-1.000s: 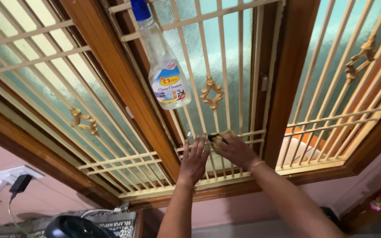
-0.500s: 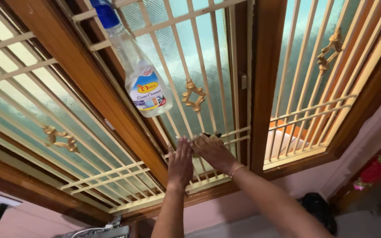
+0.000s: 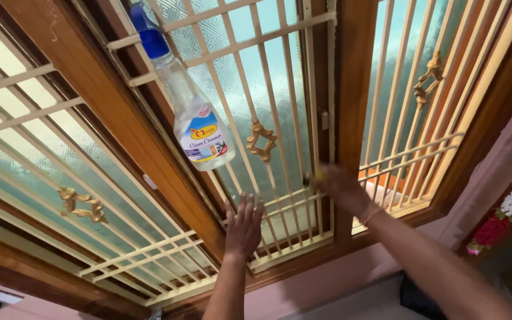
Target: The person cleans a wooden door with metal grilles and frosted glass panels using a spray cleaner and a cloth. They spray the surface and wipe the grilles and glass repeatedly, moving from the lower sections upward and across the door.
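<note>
cloth point(image 3: 314, 176) under right hand point(image 3: 340, 185), left hand point(image 3: 243, 228) flat on grille point(image 3: 280, 204)

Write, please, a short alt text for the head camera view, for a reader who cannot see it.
Two bare hands work at a cream metal window grille in a brown wooden frame: the left hand lies flat on the bars, the blurred right hand holds something unclear beside them. A clear plastic spray bottle with a blue top hangs on the grille above.

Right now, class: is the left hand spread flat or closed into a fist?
Spread flat. The left hand lies open against the cream window grille, fingers extended upward along the bars, holding nothing.
</note>
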